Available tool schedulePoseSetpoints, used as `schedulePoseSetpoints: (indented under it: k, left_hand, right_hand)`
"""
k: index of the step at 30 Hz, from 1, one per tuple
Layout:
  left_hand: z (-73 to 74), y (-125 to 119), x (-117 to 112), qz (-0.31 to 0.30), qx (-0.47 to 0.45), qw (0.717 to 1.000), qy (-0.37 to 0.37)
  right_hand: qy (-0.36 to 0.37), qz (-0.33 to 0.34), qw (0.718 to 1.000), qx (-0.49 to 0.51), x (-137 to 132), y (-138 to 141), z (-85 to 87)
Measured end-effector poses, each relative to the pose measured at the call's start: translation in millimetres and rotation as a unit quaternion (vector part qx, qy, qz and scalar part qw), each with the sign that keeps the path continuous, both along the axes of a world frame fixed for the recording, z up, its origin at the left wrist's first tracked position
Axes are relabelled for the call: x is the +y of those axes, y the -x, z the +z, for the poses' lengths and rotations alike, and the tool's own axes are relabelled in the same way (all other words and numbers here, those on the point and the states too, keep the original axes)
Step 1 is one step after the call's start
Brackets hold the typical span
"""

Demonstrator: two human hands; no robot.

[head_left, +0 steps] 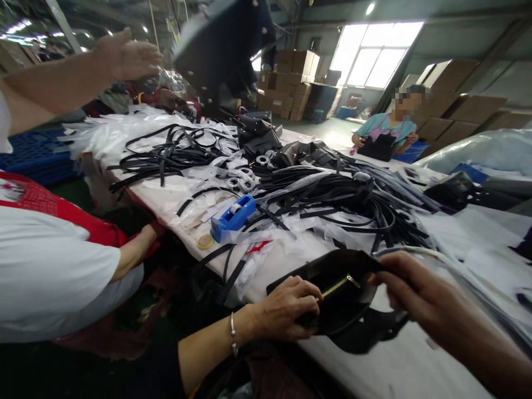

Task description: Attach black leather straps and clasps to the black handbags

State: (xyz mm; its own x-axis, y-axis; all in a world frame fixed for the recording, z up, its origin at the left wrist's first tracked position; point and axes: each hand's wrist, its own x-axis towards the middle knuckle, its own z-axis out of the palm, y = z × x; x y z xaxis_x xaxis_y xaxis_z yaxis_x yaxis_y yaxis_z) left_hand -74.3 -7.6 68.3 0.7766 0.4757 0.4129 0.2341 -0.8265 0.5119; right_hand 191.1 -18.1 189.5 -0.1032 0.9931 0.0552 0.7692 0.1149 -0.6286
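1. Right hand, closest to my camera, pinches the rim of the black bag.
2. I see the left hand gripping its left side, over the table.
3. Between them, the gold zipper slants up rightward, pull nearer the right fingers.

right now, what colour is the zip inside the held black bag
Gold-toned; the zip shows best in the head view.
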Motion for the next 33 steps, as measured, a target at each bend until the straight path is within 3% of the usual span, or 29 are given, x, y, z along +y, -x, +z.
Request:
schedulePoseSetpoints:
  k: [3,5,7,9,12,18,23,27,33]
  left_hand:
    - [-21.5,-7,4,0.052,0.006,0.998,-0.021]
    - [-32.8,-8,4,0.072,0.003,0.997,-0.036]
    - [-37.9,-8,2,0.102,-0.044,0.994,-0.015]
    - [-36.6,-5,1,0.134,-0.107,0.984,0.048]
    - [-27.8,-4,3,0.157,-0.155,0.962,0.162]
    - [-14.1,-6,1,0.196,-0.194,0.911,0.306]
    - [-9.0,-5,-4,0.201,-0.214,0.897,0.329]
    - [-11.6,-5,-5,0.171,-0.236,0.894,0.34]
    - [-18.3,-15,-8,0.198,-0.256,0.896,0.303]
  right_hand:
    - [0.1,0.101,0.99,0.0,5,47,-22.9]
    - [0.19,0.146,0.97,0.034,5,58,-37.5]
    - [0.272,0.137,0.948,0.091,2,54,-47.1]
    - [0.312,0.081,0.935,0.144,0,45,-49.6]
    - [0.314,0.012,0.93,0.192,-1,37,-45.1]
    - [0.389,0.052,0.894,0.217,5,59,-52.8]
    - [0.39,0.03,0.893,0.222,7,69,-65.9]
    - [0.381,0.009,0.899,0.216,5,64,-68.3]
    - [0.311,-0.009,0.935,0.171,-1,61,-66.3]
